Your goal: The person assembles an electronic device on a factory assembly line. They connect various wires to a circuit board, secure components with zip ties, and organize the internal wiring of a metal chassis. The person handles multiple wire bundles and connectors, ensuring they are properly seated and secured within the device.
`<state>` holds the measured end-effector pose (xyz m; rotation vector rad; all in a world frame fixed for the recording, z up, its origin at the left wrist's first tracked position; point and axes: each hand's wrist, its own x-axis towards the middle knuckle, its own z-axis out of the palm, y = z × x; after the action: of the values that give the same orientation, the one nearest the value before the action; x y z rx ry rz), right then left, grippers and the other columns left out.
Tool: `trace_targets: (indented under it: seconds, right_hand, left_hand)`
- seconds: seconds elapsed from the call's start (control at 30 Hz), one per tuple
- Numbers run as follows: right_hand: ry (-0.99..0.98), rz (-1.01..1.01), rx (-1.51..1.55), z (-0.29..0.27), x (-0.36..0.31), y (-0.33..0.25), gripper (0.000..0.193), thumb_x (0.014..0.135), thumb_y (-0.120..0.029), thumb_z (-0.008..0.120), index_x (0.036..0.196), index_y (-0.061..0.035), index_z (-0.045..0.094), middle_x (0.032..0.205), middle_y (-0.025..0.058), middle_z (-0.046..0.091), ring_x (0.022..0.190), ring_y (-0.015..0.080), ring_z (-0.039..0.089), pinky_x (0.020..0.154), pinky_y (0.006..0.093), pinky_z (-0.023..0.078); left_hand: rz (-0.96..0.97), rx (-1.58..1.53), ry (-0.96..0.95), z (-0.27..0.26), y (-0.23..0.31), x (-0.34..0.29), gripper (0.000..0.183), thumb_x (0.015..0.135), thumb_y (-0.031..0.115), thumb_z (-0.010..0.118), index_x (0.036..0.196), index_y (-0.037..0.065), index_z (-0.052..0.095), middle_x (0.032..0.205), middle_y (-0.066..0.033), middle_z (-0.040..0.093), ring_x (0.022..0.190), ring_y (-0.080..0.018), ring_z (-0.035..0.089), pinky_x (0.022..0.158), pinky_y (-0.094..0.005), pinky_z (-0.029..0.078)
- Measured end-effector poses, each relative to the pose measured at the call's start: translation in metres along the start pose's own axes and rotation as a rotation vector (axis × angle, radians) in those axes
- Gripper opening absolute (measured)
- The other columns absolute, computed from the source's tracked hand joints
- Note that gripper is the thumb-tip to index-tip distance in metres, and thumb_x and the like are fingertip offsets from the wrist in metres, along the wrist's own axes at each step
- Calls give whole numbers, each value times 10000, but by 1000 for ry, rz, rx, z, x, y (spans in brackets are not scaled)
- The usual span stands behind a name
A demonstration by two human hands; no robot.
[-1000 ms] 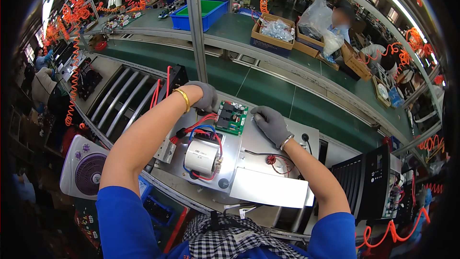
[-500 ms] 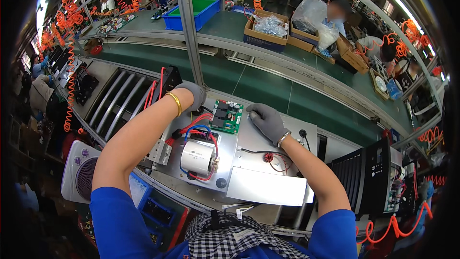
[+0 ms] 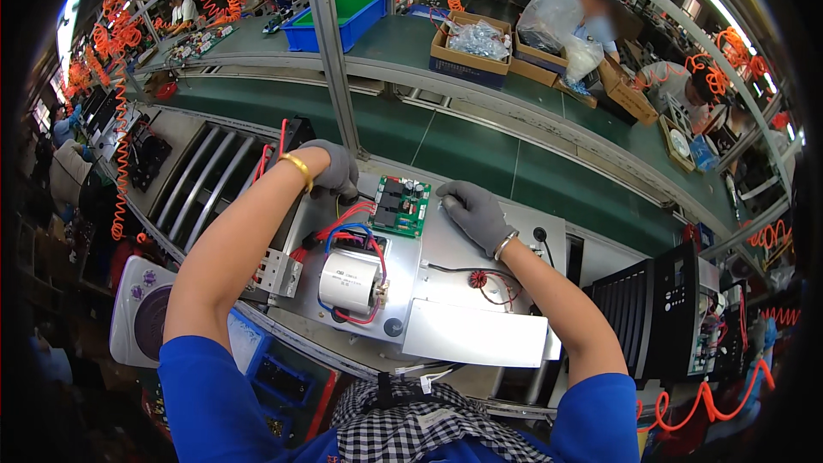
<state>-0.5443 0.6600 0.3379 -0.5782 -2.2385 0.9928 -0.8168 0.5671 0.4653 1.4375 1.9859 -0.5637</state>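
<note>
Far beyond the fingers, the room is crossed by a long green-topped workbench (image 3: 394,57). Left of the fingers, a conveyor of bare metal rollers (image 3: 213,180) is framed by pale rails. Beneath the fingers, a broad silver sheet-metal panel (image 3: 446,244) is laid flat. Nearer the body than the left fingers, a white-and-purple fan (image 3: 137,313) is seen. On the workbench, beyond the left fingers, a blue rectangular plastic bin (image 3: 347,33) is placed; beyond the right fingers, an open brown cardboard box (image 3: 467,66) is filled with clear bags (image 3: 477,40). The grey-gloved left hand (image 3: 337,168) is bent downward, and whether anything is grasped cannot be told. The grey-gloved right hand's (image 3: 476,216) fingers are loosely curled; whether anything is pinched cannot be told. A white cylindrical component (image 3: 347,281) is mounted nearer the body than the left fingers. Between both hands' fingers, a green rectangular circuit board (image 3: 401,207) is set.
</note>
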Motion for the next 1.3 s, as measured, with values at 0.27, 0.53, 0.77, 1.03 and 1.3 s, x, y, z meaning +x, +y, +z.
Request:
trace_targets:
  seconds: [0.27,0.53,0.77,1.03,1.3]
  right_hand:
    - [12,-29,-10,2,0,3,189,894,-153,607,1051,-96,694,945,78,704,801,198,659,764,314,523]
    - [51,-39,-17,1,1,4,193,895,-159,608,1063,-92,678,940,88,694,820,210,658,772,320,519]
    - [66,-75,-173,-2,4,2,243,883,-149,591,1115,-119,655,1106,102,638,986,267,624,860,367,501]
    - [8,-197,-189,-5,6,10,240,860,-172,588,1083,-147,672,1199,91,596,1174,307,524,999,431,418]
    - [-79,-293,-388,2,-1,-6,218,814,-260,691,1005,-156,675,1208,60,585,1196,293,504,1013,454,387]
  left_hand:
    - [38,345,-24,15,22,20,321,853,317,622,1091,123,717,916,-76,720,696,-212,694,671,-347,545]
    - [-23,7,-5,11,21,15,334,791,173,717,1116,108,673,923,-66,723,757,-192,701,680,-332,557]
    - [139,184,13,12,21,17,377,731,91,733,1105,132,708,941,-67,728,775,-214,694,689,-362,561]
    - [156,217,88,15,28,18,292,769,231,746,1027,97,721,978,-89,722,880,-235,691,770,-350,545]
    - [143,146,124,17,25,24,307,716,216,782,1000,104,743,1001,-89,732,887,-255,698,762,-368,560]
